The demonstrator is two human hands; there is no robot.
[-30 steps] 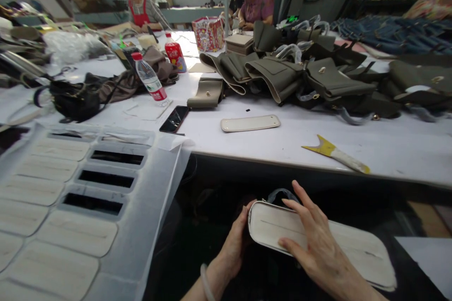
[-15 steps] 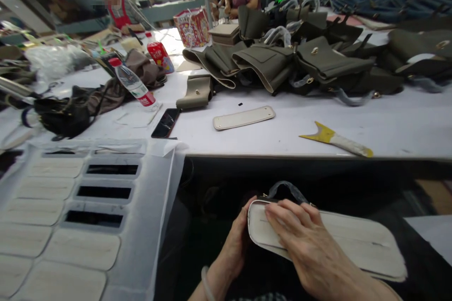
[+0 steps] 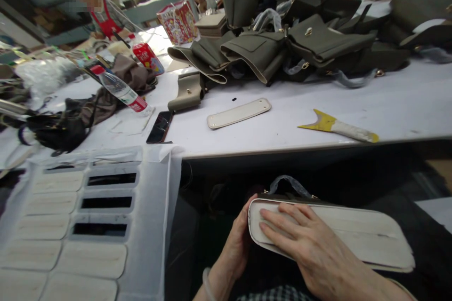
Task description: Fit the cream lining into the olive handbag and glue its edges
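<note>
White oblong panel (image 3: 365, 233) is lower R of frame. L grip (image 3: 238, 240) holds its L end, some fingers hidden underneath, same spot as 1 s ago. R grip (image 3: 310, 240) lies flat & unclenched on the panel's top face, fingertips nr the L end; 1 s ago fingers were splayed, one reaching past the rim, & half a sec ago bunched. Film-wrapped handle (image 3: 287, 180) just above panel now shows its full arch; was partly behind R hand. View's swung too: on the worktop (image 3: 254, 138), phone (image 3: 159, 127) & bottle (image 3: 120, 87), L of centre, sit further L in frame; studded strip (image 3: 239, 113) mid-frame also, yellow forked tool (image 3: 326, 123) R of centre, higher up than before.
</note>
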